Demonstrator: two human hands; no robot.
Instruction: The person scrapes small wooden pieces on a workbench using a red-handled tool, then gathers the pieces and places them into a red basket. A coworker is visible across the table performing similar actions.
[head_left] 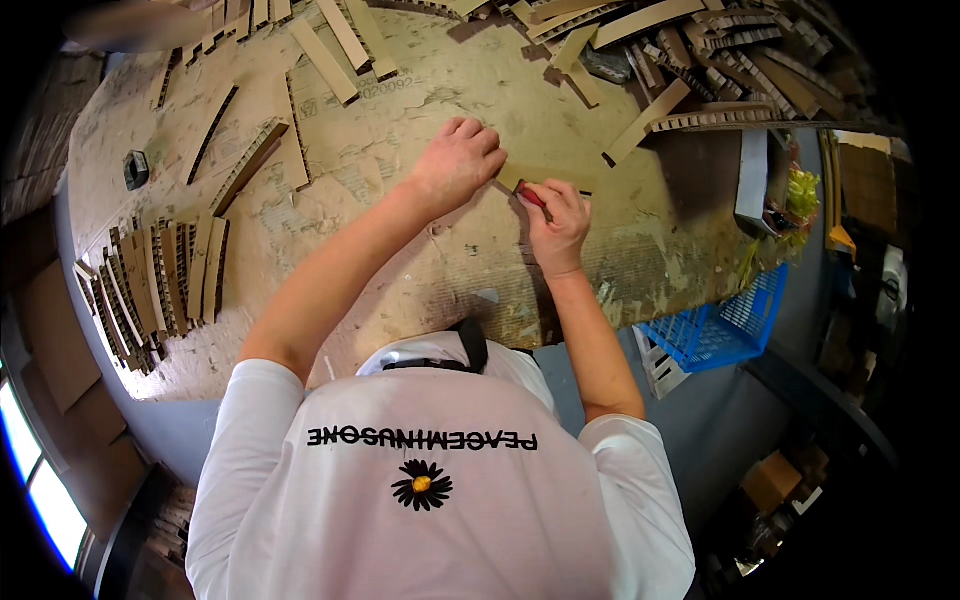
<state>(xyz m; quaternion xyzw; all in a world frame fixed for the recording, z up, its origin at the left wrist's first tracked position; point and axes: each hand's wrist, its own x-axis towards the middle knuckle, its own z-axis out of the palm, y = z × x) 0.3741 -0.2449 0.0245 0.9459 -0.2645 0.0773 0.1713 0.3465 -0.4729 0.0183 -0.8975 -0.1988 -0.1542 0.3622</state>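
Over the middle of the worktable, my left hand is closed with its fingers curled down on the left end of a cardboard strip. Close to its right, my right hand grips a small red-handled tool, whose tip is against or just beside that strip. The tool's working end is too small to make out, so I cannot tell its exact kind. My right fingers cover part of the strip, which ends in a dark edge past them.
A row of honeycomb cardboard strips stands at the table's left. Loose strips lie toward the back, and a big heap fills the far right. A dark metal nut-shaped piece sits at left. Beyond the right edge hangs a blue basket.
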